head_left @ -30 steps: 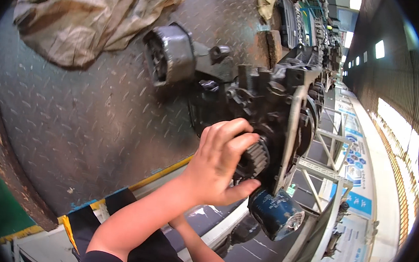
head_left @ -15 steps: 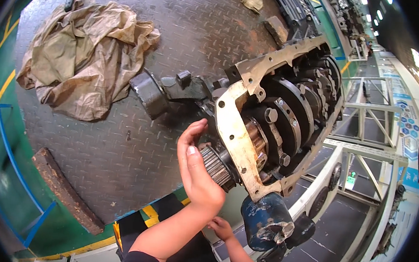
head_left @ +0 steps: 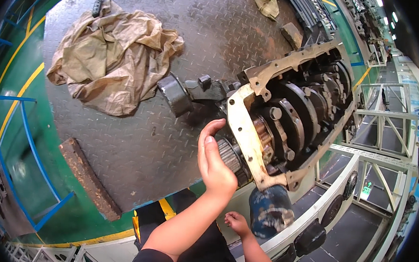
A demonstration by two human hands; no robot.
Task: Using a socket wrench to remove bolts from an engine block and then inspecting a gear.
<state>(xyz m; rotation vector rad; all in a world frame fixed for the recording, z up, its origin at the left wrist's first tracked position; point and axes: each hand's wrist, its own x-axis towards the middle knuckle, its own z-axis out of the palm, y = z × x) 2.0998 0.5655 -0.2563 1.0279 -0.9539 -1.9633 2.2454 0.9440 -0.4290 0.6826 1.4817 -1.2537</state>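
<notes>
An engine block (head_left: 241, 128) lies on the metal-topped bench with its open side toward me, showing the crankshaft (head_left: 297, 113) and bolted bearing caps. At its near left end a toothed pulley (head_left: 232, 157) sticks out. My left hand (head_left: 219, 168) is cupped round the pulley's outer end, fingers long and bent over its far side, thumb along the near side. My right hand (head_left: 237, 224) hangs lower, beyond the bench edge, fingers curled in with nothing visible in them. Beside it is a blue oil filter (head_left: 271, 212) on the block's underside.
A crumpled brown cloth (head_left: 116, 59) lies on the bench, near a ratchet wrench (head_left: 98, 4). A black cylindrical part (head_left: 175, 96) on a bracket sits left of the block. A rusty bar (head_left: 90, 178) lies along the left edge. White metal frames (head_left: 385, 150) stand at the right.
The whole view has shifted, so the bench and block sit farther right. My left hand stays at the pulley. My right hand remains low, its fingers more curled.
</notes>
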